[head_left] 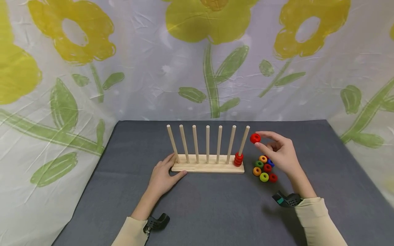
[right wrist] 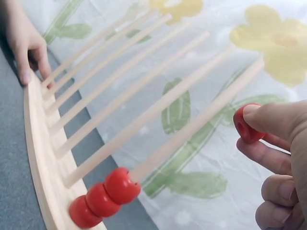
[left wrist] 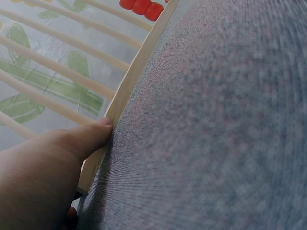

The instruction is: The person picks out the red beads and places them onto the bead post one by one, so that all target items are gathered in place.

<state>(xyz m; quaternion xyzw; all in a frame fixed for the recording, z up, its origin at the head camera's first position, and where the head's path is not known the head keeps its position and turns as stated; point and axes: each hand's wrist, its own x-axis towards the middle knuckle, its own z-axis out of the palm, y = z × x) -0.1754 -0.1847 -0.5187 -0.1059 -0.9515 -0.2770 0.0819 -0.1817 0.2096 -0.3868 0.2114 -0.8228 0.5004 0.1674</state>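
Observation:
A wooden peg rack (head_left: 207, 168) with a row of several upright pegs stands on the dark cloth. My left hand (head_left: 161, 178) holds its left end, the thumb (left wrist: 96, 134) against the front edge and the fingers behind it. Three red beads (right wrist: 101, 200) are stacked on the rightmost peg (right wrist: 201, 117). Between the thumb and fingertips of my right hand (head_left: 284, 154) a red bead (right wrist: 245, 130) is pinched, its hole showing. That bead is in the air, just right of the rightmost peg's top and apart from it.
Loose beads lie in a cluster right of the rack, below my right hand: orange (head_left: 256, 172), green (head_left: 259, 164), yellow-green (head_left: 263, 179), blue (head_left: 271, 163) and red (head_left: 273, 179). A flower-printed curtain (head_left: 144, 85) hangs behind the cloth-covered table (head_left: 203, 208).

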